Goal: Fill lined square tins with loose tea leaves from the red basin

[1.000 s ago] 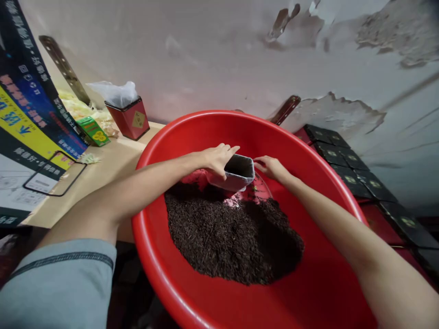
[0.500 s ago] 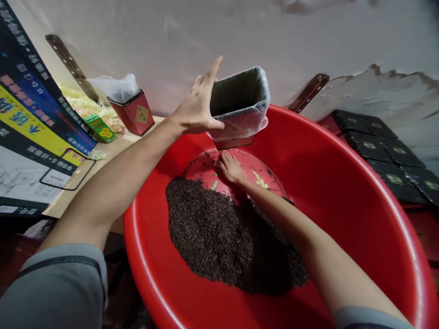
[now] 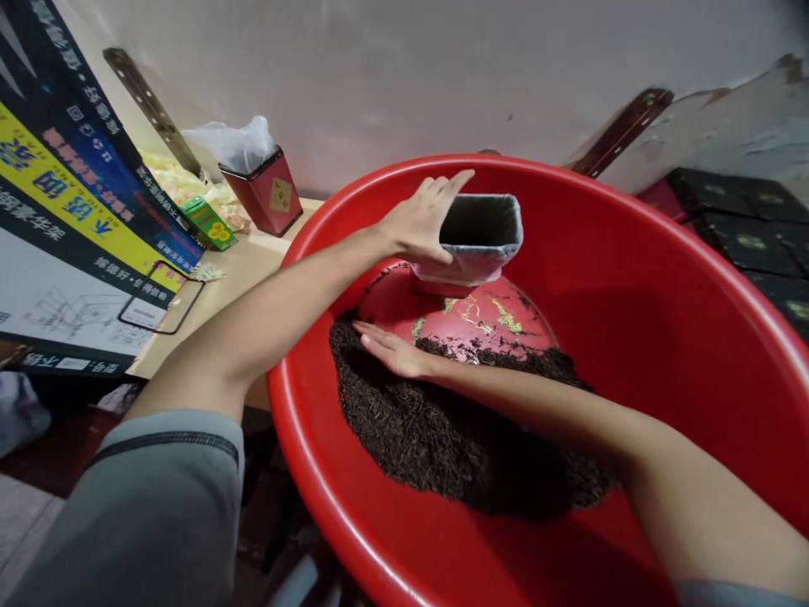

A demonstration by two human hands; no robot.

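My left hand (image 3: 425, 219) grips a rectangular tin (image 3: 468, 263) by its left side, thumb and fingers spread around it. A clear plastic liner is folded over the tin's rim, and its mouth faces up and toward me. The tin is inside the large red basin (image 3: 670, 337), over the far part of the basin's floor; I cannot tell whether it touches. My right hand (image 3: 397, 352) lies stretched out, palm down, at the left far edge of a heap of dark dried tea leaves (image 3: 417, 434). Its fingers point left, and nothing shows in its grasp.
Left of the basin, a wooden table (image 3: 253, 261) bears a red tin (image 3: 269, 194) with a plastic bag sticking out, a small green box (image 3: 207, 223) and a large printed carton (image 3: 82, 219). Several black boxes (image 3: 746, 244) are stacked at right, beside the wall.
My left hand has lowered the tin into the basin. My right hand has moved from the bare basin floor toward me and left, onto the tea leaves. The view has shifted.
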